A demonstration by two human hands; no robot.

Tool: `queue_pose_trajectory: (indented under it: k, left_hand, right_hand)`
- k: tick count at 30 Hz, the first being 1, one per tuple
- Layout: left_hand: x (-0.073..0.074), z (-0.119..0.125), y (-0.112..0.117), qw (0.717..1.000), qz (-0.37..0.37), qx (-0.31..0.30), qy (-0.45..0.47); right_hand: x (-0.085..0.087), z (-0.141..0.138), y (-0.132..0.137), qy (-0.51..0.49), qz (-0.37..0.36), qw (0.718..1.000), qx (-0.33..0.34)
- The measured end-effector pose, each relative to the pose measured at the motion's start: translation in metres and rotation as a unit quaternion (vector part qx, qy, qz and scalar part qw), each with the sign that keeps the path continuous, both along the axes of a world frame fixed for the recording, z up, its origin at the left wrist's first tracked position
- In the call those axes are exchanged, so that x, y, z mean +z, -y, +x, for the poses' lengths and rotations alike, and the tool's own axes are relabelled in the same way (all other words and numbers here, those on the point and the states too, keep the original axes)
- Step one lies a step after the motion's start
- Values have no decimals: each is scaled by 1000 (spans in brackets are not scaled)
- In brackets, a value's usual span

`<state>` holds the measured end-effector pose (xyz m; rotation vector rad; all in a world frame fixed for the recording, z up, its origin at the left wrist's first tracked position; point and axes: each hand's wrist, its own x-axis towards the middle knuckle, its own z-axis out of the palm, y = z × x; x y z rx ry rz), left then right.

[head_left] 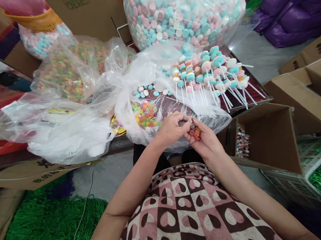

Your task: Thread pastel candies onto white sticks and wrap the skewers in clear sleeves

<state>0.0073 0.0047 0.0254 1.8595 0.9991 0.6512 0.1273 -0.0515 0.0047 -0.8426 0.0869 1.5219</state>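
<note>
My left hand (pixel 172 128) and my right hand (pixel 205 139) meet in front of me, just above my lap. The right palm cups several small red ring candies (pixel 195 133). The left fingers are pinched together at those candies, and what they grip is too small to make out. A loose pile of small multicoloured ring candies (pixel 146 114) lies on clear plastic just beyond the left hand. A heap of finished candy skewers (pixel 210 73) with white sticks rests further back to the right.
A big clear bag of pink, blue and white round candies (pixel 184 15) stands behind. Crumpled plastic bags (pixel 68 118) lie to the left. An open cardboard box (pixel 270 138) holding a few skewers sits at the right. Green mesh (pixel 47 228) lies lower left.
</note>
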Motion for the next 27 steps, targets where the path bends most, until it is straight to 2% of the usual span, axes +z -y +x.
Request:
queue_pose_trajectory:
  k: [4, 6, 10, 13, 19, 27]
  left_hand:
    - [2, 3, -9, 998, 48, 25, -20]
    - [0, 8, -19, 991, 97, 43, -76]
    - [-10, 24, -40, 949, 206, 10, -239]
    - [-17, 35, -50, 924, 236, -16, -299]
    - [-20, 46, -55, 907, 258, -24, -331]
    - [-20, 40, -41, 902, 291, -43, -317]
  right_hand:
    - [-1, 5, 2, -20, 18, 1000, 12]
    - [-3, 8, 3, -24, 15, 1000, 8]
    - [-6, 15, 4, -25, 15, 999, -12]
    - [-8, 18, 5, -27, 21, 999, -18]
    - [-8, 23, 4, -31, 14, 999, -30]
    - [-9, 27, 2, -42, 10, 999, -29]
